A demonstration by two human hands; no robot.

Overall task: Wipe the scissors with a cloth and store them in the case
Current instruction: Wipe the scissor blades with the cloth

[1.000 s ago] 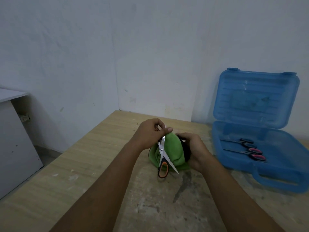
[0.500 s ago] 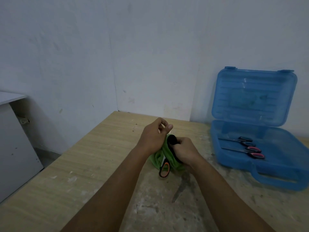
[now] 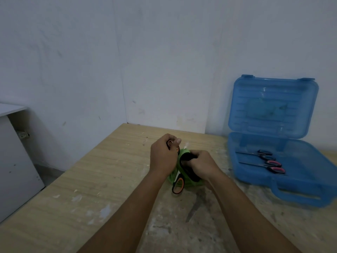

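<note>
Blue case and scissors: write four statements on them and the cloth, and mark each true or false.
1. The blue case stands open. True.
2. The case is empty. False: black-handled scissors and pink-handled scissors lie in its base.
3. The green cloth sits between the left grip and the right grip. True.
4. The orange-handled scissors lie in the case. False: they are held with the cloth above the table, left of the case.
</note>
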